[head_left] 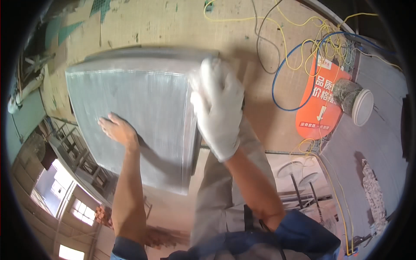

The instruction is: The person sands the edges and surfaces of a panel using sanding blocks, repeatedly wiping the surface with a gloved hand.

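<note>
A large grey box-shaped piece (125, 99) with a smooth, streaked top face and rounded edges lies on a wooden work surface. My bare left hand (119, 130) rests on that face left of its middle, fingers stretched out. At the far right corner is my right hand (219, 104) in a white glove, its fingers bent and smeared by motion. Something pale seems to be pinched between thumb and fingers, too blurred to name. The glove hides part of the right edge.
Yellow cords (327, 39) and a blue hose (277, 86) lie tangled at the far right. An orange sign (312, 112) and a crusted bucket with a white rim (363, 107) are beside them. Two stirring rods with discs (308, 178) stand lower right. Metal frames (80, 158) stand at left.
</note>
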Demonstrator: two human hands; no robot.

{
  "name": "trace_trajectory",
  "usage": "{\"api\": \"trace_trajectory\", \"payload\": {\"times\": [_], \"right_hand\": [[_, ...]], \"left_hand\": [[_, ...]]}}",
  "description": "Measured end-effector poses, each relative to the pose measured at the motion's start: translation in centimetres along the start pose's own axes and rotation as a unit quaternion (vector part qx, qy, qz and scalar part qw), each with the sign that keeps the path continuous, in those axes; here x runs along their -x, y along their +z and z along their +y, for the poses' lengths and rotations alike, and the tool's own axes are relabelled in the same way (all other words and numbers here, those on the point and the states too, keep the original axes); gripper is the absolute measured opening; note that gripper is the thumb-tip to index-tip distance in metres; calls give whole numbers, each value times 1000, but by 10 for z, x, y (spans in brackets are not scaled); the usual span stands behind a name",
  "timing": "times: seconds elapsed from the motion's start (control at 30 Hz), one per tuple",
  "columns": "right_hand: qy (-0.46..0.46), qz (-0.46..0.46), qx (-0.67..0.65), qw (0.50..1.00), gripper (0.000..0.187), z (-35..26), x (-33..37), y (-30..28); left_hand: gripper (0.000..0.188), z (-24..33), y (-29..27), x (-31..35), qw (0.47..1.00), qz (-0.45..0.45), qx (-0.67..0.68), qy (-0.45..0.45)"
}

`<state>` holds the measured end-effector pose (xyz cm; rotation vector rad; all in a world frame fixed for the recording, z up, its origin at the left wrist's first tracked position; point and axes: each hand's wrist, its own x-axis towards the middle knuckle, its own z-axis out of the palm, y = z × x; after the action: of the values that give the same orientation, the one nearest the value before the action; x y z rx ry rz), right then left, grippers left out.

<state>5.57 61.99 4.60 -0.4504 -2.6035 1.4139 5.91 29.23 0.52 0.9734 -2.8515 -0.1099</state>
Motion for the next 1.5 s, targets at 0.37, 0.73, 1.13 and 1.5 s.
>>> {"api": "trace_trajectory", "payload": {"times": [0.37, 0.73, 1.13, 1.5], "right_hand": [[-54, 13, 52, 997, 59, 16, 21, -5], [-156, -275, 22, 949, 65, 54, -18, -59], [-153, -369, -27, 916, 68, 59, -61, -64], [-182, -434, -12, 882, 61, 63, -102, -75]], "left_hand": [[73, 132, 26, 38, 998, -26, -14, -48], [69, 123, 19, 42, 999, -15, -17, -35], [66, 112, 12, 50, 1000, 4, -8, -14], [65, 120, 15, 53, 1000, 10, 8, -19]]}}
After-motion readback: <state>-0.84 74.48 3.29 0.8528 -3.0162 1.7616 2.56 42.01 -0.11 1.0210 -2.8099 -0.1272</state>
